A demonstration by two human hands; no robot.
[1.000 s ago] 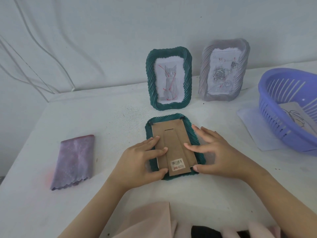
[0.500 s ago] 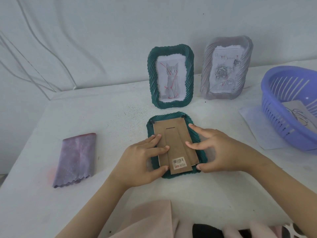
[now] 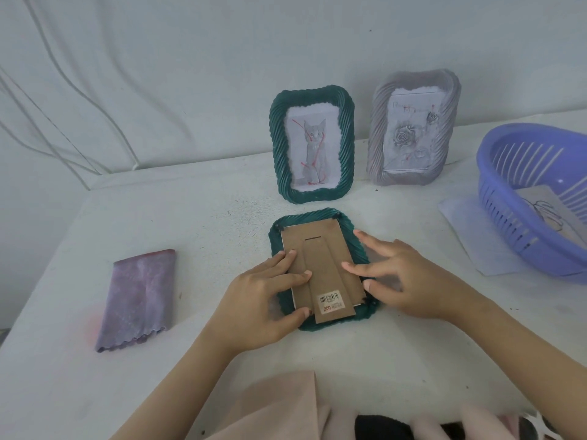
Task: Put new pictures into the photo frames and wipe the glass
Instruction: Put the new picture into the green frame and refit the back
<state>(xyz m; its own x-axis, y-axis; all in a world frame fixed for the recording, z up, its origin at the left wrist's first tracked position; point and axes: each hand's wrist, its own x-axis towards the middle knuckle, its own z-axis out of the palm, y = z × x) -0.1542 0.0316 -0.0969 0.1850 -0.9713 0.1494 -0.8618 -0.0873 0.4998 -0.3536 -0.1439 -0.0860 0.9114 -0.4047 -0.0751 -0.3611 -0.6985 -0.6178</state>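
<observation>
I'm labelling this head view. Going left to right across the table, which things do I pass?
folded purple cloth → standing green frame → grey frame → purple basket. The face-down frame overlaps the standing green one, so it is left out.

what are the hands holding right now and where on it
Nothing is gripped or lifted. The left hand presses the left side of the cardboard back of the face-down green frame; the right hand touches its right edge.
</observation>
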